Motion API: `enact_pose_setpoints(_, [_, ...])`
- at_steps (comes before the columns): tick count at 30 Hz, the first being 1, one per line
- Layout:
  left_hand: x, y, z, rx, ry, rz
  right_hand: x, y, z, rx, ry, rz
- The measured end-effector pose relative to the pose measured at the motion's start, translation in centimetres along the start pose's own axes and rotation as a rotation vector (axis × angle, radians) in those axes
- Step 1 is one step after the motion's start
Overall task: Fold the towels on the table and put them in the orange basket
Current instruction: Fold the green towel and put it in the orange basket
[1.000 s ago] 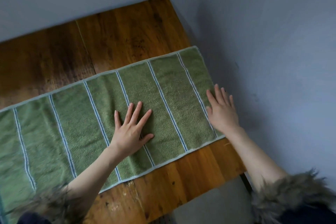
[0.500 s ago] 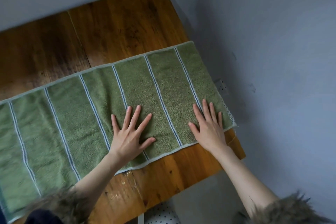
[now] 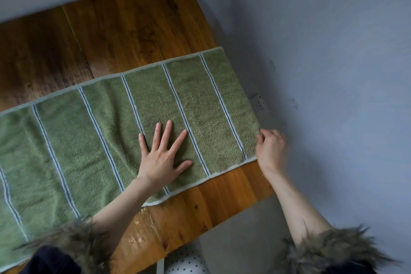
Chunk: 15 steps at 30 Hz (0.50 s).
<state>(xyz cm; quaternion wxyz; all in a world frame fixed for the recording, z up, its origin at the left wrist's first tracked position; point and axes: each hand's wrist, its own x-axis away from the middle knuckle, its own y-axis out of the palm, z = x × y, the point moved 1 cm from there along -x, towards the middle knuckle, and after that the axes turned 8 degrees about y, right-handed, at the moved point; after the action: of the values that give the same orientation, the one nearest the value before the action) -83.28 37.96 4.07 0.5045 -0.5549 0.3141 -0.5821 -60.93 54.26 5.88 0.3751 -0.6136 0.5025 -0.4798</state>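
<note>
Green striped terry towel (image 3: 93, 140), flat along the worn wooden table (image 3: 133, 29); orange basket unseen.
Our left hand (image 3: 161, 158) presses it, fingers spread straight; our right hand (image 3: 270, 149) curls on its end edge. We judge: lift that end evenly, match corners.

Left hand (image 3: 160, 158) flat, fingers splayed; right hand (image 3: 270, 148) curled

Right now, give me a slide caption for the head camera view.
Left hand pressed flat on a green striped towel while the right hand grips its end at the wooden table edge.
</note>
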Motion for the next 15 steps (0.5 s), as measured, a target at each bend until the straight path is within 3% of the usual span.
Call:
enact_pose_setpoints(8, [0.3,-1.3,0.9,0.125,0.001,0.011,3.7,-0.9,-4.8,-0.115,-0.221,0.041])
enact_pose_setpoints(11, [0.9,-1.4,1.0,0.201,-0.007,0.082,5.5,-0.5,-7.6,-0.213,-0.325,-0.099])
enact_pose_setpoints(15, [1.9,-1.1,0.8,0.285,-0.036,0.156,5.9,0.9,-9.2,-0.156,-0.406,-0.391])
